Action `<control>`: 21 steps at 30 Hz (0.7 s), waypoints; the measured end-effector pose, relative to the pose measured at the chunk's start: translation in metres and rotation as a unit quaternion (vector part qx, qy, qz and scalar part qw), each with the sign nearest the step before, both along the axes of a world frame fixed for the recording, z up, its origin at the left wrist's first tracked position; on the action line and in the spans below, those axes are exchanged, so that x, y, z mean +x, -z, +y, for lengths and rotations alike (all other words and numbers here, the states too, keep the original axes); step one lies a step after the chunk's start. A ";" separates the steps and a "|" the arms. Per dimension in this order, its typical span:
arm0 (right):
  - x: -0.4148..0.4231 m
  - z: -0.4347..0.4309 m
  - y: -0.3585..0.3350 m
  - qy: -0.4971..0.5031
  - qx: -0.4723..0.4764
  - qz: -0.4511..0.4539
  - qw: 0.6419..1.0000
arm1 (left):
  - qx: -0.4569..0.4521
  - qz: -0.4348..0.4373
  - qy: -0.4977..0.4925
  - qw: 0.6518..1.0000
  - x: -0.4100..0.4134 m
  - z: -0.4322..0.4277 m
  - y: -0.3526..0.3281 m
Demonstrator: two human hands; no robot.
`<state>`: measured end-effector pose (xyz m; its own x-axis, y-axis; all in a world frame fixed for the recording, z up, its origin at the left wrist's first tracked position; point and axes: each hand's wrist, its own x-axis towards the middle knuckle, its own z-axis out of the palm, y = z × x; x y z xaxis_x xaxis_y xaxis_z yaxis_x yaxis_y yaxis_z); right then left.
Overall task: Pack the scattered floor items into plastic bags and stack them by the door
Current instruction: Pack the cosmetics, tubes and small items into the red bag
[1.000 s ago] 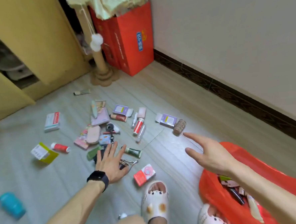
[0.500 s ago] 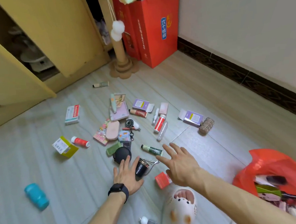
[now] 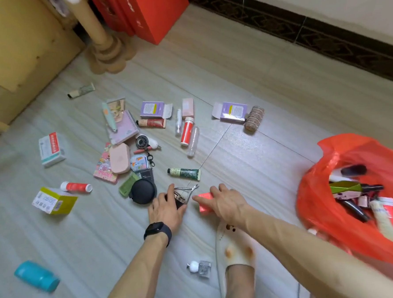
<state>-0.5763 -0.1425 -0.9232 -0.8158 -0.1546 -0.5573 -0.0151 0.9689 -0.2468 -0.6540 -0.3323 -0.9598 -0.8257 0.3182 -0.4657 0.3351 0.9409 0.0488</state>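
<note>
Metal nippers (image 3: 187, 191) loose against the dark jar (image 3: 178, 201) my left hand (image 3: 168, 210) grips may drop when lifted, while my right hand (image 3: 226, 203) lies spread over the red box (image 3: 205, 208).

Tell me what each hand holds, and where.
Left hand grips the small dark jar round its sides; right hand touches the red box, grip unclear.
</note>
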 end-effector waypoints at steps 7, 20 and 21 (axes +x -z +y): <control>0.005 0.101 -0.073 -0.097 0.027 0.141 0.985 | 0.083 -0.016 0.034 0.996 -0.011 0.043 -0.058; 0.223 0.170 -0.113 0.677 -0.251 0.257 0.643 | 0.248 -0.084 0.430 0.864 0.093 0.285 -0.157; 0.239 0.170 -0.110 0.711 -0.243 0.260 0.606 | 0.233 -0.078 0.485 0.839 0.104 0.299 -0.155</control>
<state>-0.3375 0.0280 -0.8129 -0.3625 0.8683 -0.3385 0.5528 -0.0921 -0.8282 -0.5502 -0.0330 -0.8044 -0.0140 0.9832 -0.1821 0.8873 0.0962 0.4510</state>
